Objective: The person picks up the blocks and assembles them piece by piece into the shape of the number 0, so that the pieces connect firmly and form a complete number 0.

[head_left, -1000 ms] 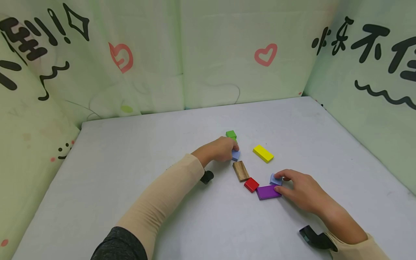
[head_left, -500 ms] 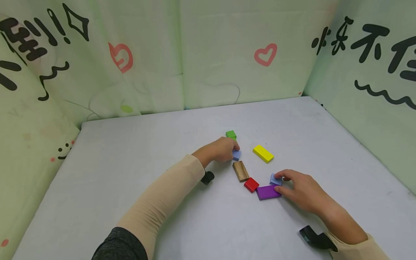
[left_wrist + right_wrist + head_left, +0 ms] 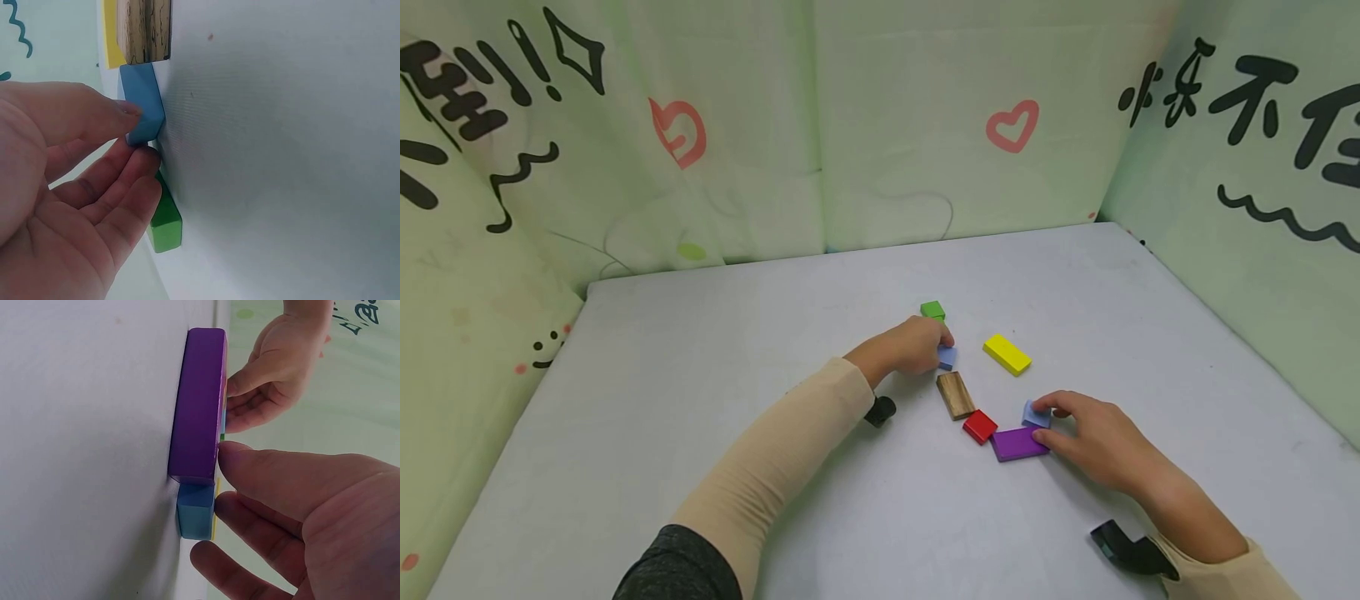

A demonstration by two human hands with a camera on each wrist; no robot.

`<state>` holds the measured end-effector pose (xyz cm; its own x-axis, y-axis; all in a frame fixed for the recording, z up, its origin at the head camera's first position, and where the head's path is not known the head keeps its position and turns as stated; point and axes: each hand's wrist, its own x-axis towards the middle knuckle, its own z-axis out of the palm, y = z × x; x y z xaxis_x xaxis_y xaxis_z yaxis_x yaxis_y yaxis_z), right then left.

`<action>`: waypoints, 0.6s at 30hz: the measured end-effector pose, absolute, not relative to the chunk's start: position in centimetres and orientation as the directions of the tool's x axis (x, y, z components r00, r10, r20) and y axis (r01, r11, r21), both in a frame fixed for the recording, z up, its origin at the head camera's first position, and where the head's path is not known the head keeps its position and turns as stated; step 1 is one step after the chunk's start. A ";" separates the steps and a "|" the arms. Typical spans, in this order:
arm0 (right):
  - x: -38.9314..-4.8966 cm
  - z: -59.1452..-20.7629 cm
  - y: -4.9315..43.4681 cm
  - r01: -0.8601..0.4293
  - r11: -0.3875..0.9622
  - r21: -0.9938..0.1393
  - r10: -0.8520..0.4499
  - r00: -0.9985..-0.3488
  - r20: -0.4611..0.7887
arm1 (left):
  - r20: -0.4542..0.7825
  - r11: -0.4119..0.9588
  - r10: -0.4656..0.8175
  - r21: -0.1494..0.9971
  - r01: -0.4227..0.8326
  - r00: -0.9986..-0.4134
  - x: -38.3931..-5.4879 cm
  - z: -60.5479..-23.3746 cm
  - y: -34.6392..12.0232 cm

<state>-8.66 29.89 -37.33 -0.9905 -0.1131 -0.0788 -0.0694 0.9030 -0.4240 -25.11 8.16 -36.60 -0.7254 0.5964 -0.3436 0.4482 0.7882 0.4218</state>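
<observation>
My left hand [image 3: 908, 343] pinches a small blue block [image 3: 142, 103], its thumb on the near face and its fingertips at the end beside a green block [image 3: 166, 225]. A brown wood-grain block [image 3: 956, 395] lies just nearer than this blue block. A red block [image 3: 981, 427] follows it, with a purple block [image 3: 1018, 444] at its right. My right hand [image 3: 1097, 437] rests its thumb tip at the purple block's top edge. Its index fingertip touches a second blue block [image 3: 197, 511], which sits against the purple one's end. The other right fingers are loosely bent.
A yellow block [image 3: 1007, 355] lies by itself to the right of the curved row. The white table [image 3: 625, 467] is bordered by pale green printed curtains [image 3: 887, 125] at the back and sides. A black wrist device [image 3: 1133, 550] sits at the right wrist.
The blue block under my left fingers has shifted very slightly to the right along with the hand. The right hand and the other blocks have stayed in place.
</observation>
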 end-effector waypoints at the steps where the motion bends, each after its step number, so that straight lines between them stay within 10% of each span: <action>1: -8.7 -37.3 29.9 -0.067 0.903 -0.424 -0.112 -0.990 -0.083 | -0.344 0.789 0.595 0.423 0.446 -0.726 -25.1 -36.6 8.2; 18: -8.6 -37.3 29.9 -0.064 0.907 -0.417 -0.107 -0.991 -0.081 | -0.339 0.781 0.601 0.440 0.442 -0.724 -24.9 -36.4 8.3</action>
